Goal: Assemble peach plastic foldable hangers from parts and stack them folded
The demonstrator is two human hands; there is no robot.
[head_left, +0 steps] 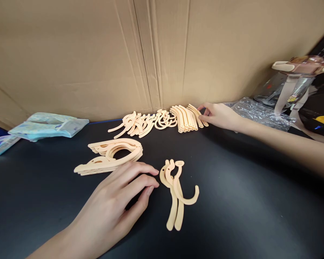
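My left hand [118, 194] rests over the table with fingers bent and apart, holding nothing. Its fingertips are just left of a small loose group: two curved beige plastic hanger arms [172, 208] lying side by side, and a beige hanger hook [187, 199] lying across the right one. At the back, my right hand [218, 114] has thumb and fingers on the right end of a row of curved hanger arms [187, 118], closed on the outermost arm [198, 114]. Behind my left hand lies a stack of beige folded hangers [105, 167].
A jumble of beige hooks and hanger pieces [140, 124] lies along the cardboard wall [97, 64]. A light-blue tissue packet [48, 126] is at the left. Clear plastic wrap [256, 113] and a strapped water bottle [294, 84] stand at the right on the black table [232, 201].
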